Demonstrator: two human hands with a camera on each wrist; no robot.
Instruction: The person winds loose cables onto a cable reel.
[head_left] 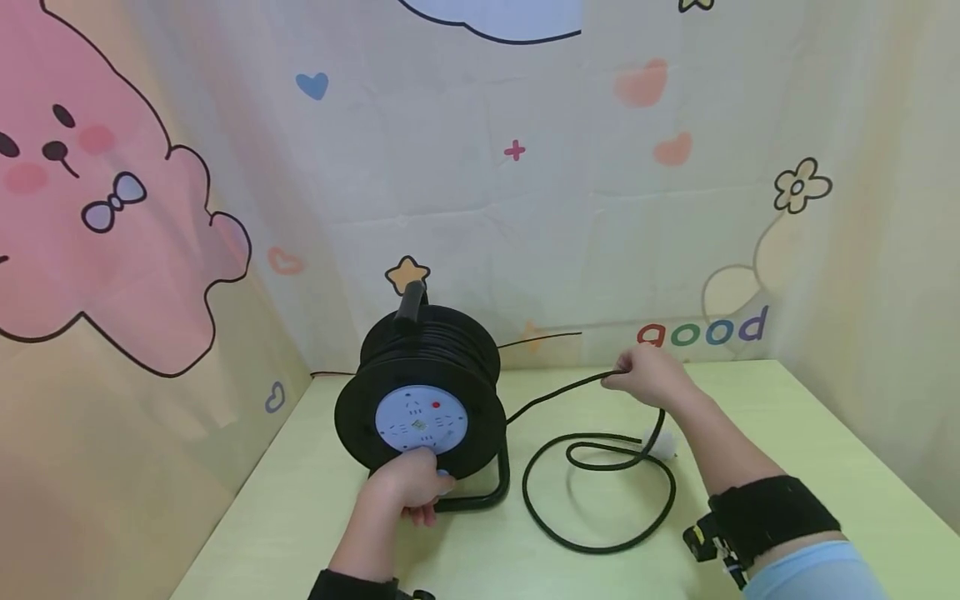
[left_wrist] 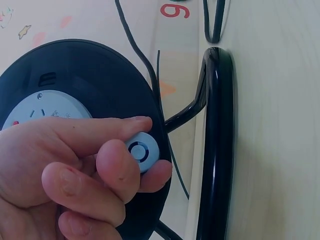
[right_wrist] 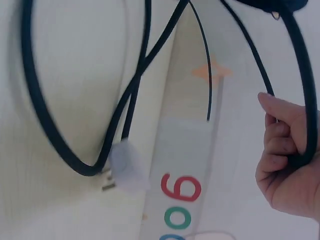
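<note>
A black cable reel (head_left: 352, 429) with a pale round socket panel (head_left: 405, 408) stands on its tube frame (head_left: 504, 475), left of the middle. My left hand (head_left: 408, 482) grips the pale blue winding knob (left_wrist: 143, 150) low on the reel's front, fingers curled round it. Black cable (head_left: 558, 392) runs from the reel's right side to my right hand (head_left: 649, 379). That hand holds the cable above the table, as the right wrist view also shows. Past the hand, the cable hangs down into loose loops (head_left: 596, 550). Its whitish plug (right_wrist: 129, 167) lies behind the loops, prongs showing.
The pale table (head_left: 247, 550) meets a printed curtain (head_left: 450, 183) at the back and sides. A carrying handle (head_left: 410, 304) rises from the top of the reel. A thin dark line (head_left: 543, 337) shows low behind the reel.
</note>
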